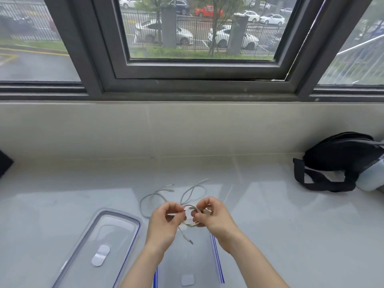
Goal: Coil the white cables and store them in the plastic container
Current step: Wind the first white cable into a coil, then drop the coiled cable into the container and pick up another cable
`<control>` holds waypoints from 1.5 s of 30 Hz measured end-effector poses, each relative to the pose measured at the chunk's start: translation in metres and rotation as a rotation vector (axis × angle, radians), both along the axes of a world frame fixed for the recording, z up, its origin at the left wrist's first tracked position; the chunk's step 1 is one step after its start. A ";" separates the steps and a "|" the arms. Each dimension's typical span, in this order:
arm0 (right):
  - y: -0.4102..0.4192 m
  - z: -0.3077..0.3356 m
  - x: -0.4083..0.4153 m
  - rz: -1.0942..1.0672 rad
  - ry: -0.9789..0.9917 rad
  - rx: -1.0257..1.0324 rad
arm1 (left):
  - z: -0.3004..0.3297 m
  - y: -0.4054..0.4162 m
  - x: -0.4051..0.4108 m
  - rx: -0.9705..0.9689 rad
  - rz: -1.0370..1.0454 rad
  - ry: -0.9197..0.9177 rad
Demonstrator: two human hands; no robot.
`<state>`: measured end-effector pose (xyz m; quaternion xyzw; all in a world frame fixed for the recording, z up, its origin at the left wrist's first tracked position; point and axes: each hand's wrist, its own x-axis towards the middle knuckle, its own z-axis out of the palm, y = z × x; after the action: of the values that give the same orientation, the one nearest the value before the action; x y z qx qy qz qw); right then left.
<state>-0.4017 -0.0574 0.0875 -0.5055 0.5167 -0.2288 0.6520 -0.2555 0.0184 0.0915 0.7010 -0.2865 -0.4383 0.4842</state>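
A small coil of white cable (190, 217) is pinched between both hands above the open plastic container (217, 265). The left hand (164, 223) is curled, with thumb and forefinger pressed on the left side of the coil; the right hand (214, 215) is wrapped round its right side, and a pale plug (207, 210) is held against the fingers. One loose end with a connector (190, 241) hangs down from the coil between the wrists. The rest of the cable (166, 194) is trailed in slack loops on the counter (291, 235) just beyond the hands, its far ends lying apart from each other. The container is seen under the forearms, its blue-edged rim running beside the right wrist. The clear lid (99, 246) is laid flat just to the left of it, tilted diagonally. Bare glossy grey surface is left to the right of the hands and behind the cable. A black bag (340, 161) is set well apart at the far right, against the low tiled wall (187, 125) under the window frame (197, 84). Both forearms are angled inward from the bottom edge.
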 end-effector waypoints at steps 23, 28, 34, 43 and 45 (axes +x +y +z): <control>0.026 -0.079 0.040 0.191 0.641 -0.227 | -0.077 -0.011 -0.016 0.440 -0.302 -0.483; 0.026 -0.077 0.039 0.228 0.663 -0.209 | -0.078 -0.011 -0.015 0.422 -0.330 -0.466; 0.023 -0.065 0.036 0.287 0.651 -0.227 | -0.073 -0.012 -0.014 0.363 -0.340 -0.459; -0.008 -0.024 0.031 0.107 0.641 -0.492 | -0.037 -0.029 0.012 0.107 -0.117 -0.477; -0.020 -0.013 0.034 0.078 0.602 -0.503 | -0.027 -0.039 0.024 0.067 -0.049 -0.490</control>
<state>-0.3674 -0.0773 0.0744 -0.7131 0.5931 -0.1649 0.3355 -0.2312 -0.0201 0.0643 0.7949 -0.3976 -0.2759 0.3659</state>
